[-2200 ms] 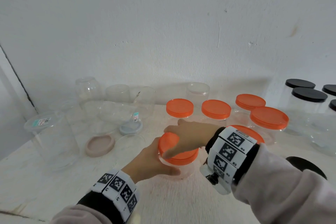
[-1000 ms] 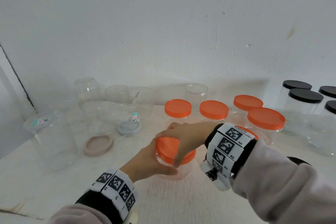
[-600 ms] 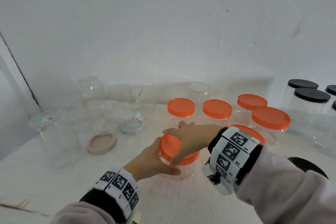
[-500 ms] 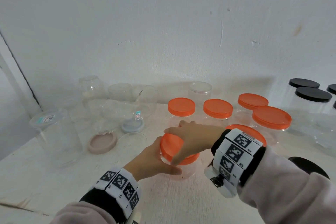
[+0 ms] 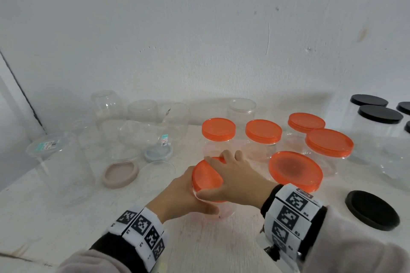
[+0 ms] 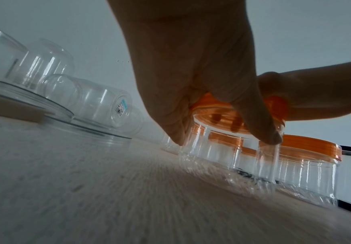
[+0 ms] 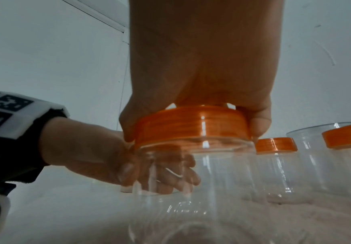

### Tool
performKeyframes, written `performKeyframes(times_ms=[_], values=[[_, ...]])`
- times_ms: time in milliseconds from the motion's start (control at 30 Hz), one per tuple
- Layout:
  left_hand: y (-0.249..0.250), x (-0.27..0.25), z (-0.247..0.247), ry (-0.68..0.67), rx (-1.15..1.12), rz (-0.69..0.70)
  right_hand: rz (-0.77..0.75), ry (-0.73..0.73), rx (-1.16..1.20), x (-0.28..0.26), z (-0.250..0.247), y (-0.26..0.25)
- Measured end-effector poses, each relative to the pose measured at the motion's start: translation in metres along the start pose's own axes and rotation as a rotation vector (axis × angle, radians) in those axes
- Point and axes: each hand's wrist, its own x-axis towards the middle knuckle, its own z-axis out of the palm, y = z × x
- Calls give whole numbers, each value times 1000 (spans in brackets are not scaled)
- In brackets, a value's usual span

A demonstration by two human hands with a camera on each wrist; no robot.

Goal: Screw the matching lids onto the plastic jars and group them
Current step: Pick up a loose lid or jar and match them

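Note:
A small clear plastic jar [image 5: 224, 209] stands on the white table near the front, with an orange lid [image 5: 205, 176] on its mouth. My left hand [image 5: 186, 190] grips the jar's wall from the left, thumb across the front. My right hand [image 5: 221, 175] lies over the lid from the right, fingers and thumb curled round its rim. In the right wrist view the lid [image 7: 191, 125] sits level on the jar [image 7: 212, 173], and the left hand's fingers [image 7: 170, 175] show through the clear wall. In the left wrist view my fingers [image 6: 260, 128] press the jar [image 6: 222, 148] under the lid [image 6: 212, 107].
Several jars with orange lids [image 5: 263, 132] stand behind and to the right. Black-lidded jars [image 5: 380, 115] stand at the far right, with a loose black lid [image 5: 372, 210] in front. Bare clear jars [image 5: 62, 162], a beige lid [image 5: 119, 174] and a blue-grey lid [image 5: 157, 154] lie at the left.
My right hand has turned on the orange lid and its wrist has swung toward me, uncovering the large orange-lidded jar behind it. The left hand keeps its hold on the jar.

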Motion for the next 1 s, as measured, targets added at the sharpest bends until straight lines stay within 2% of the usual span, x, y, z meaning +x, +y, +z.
performKeyframes(times_ms=[333,567,700,867,933,1000], values=[[-1,1,-2,-23,5,-3,67,25,21,-5,7,-4],[3,-5,-8,-25,186,5,131,51,118,1,15,1],[7,-20,-26,139,411,101,203,54,142,11,13,6],[14,-48,-91,479,515,238,305,111,143,21,12,12],[12,-59,-124,619,598,242,354,137,171,24,13,14],[4,-67,-156,699,696,184,398,153,181,26,13,16]])
